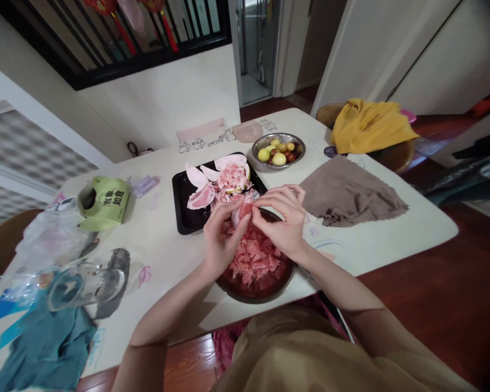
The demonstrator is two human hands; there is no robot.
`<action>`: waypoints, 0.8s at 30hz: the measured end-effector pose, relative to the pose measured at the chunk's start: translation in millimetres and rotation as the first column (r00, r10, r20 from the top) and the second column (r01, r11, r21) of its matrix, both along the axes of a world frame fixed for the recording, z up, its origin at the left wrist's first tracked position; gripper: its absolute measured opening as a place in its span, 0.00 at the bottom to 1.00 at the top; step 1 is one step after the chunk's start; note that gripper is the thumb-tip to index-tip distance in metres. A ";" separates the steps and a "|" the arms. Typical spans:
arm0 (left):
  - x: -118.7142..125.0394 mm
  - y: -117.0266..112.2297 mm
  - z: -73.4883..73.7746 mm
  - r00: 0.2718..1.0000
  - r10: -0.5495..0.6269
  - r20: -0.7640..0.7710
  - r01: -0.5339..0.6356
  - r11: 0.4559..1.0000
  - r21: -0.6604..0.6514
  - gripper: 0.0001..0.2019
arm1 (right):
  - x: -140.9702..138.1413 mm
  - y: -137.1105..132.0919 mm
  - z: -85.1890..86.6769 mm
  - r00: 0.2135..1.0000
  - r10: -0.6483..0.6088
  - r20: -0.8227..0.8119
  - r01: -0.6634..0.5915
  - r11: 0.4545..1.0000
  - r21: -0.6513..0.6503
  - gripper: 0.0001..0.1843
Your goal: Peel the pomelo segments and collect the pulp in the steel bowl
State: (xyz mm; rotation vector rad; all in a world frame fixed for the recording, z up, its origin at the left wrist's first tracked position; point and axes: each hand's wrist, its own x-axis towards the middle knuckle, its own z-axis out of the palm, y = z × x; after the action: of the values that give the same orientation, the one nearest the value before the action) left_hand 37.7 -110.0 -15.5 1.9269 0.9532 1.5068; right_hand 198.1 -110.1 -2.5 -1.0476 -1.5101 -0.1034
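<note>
Tabletop (163, 305): white, drawn on
Left hand (222, 235): curled around the left of the fruit piece (245, 210)
Right hand (285, 219): fingertips closed on its right
Long axis: unclear, neither hand nearer
Bowl (265, 287): just beneath, holding pulp (255, 255)

Both bare forearms (169, 310) are stretched forward; the left hand (220, 237) and right hand (286, 223) are held close together (fingers (275, 201) bent, thumbs (261, 222) turned inward).

Around the large bowl (285, 276) on the white surface (167, 305) are set a black tray (182, 212) at eleven o'clock, metal bowl (264, 163) past twelve, brown cloth (351, 193) at two, green box (113, 202) at ten.
</note>
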 end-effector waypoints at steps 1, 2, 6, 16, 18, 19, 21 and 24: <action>0.2 0.2 -0.6 1.000 -0.014 0.008 0.014 1.000 -0.014 0.15 | 0.4 0.2 -0.4 1.000 0.003 -0.003 -0.003 1.000 -0.001 0.06; 0.4 0.4 -1.0 0.999 -0.029 0.014 0.029 0.999 -0.028 0.15 | 0.8 0.5 -0.7 1.000 0.005 -0.005 -0.005 1.000 -0.002 0.06; 0.4 0.9 -0.4 0.998 -0.060 0.017 0.061 0.997 -0.053 0.15 | 2.3 1.9 -2.1 1.000 0.005 0.012 -0.005 1.000 -0.006 0.07; -4.9 5.2 5.6 0.997 -0.066 -0.042 0.063 0.996 -0.064 0.16 | 2.7 7.5 -8.1 0.984 -0.083 0.155 0.066 0.992 0.111 0.07; -4.9 5.4 6.8 0.996 -0.068 -0.061 0.065 0.997 -0.052 0.15 | 6.2 9.2 -7.2 0.976 -0.127 0.175 0.105 0.986 0.130 0.07; -4.7 5.5 7.4 0.995 -0.080 -0.058 0.076 0.995 -0.061 0.15 | 8.3 10.1 -6.4 0.972 -0.149 0.181 0.126 0.983 0.135 0.07; -4.1 6.3 8.5 0.992 -0.122 -0.008 0.120 0.985 -0.121 0.15 | 12.0 11.8 -4.9 0.966 -0.174 0.191 0.148 0.979 0.139 0.07; -4.4 9.3 10.0 0.981 -0.174 0.083 0.188 0.958 -0.216 0.16 | 14.2 13.1 -4.0 0.960 -0.176 0.220 0.147 0.979 0.142 0.06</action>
State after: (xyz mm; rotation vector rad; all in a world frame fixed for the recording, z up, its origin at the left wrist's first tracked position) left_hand 33.4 -100.7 -5.5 1.7453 0.8532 1.2901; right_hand 212.3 -97.1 -6.5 -1.0852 -1.6015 -0.4426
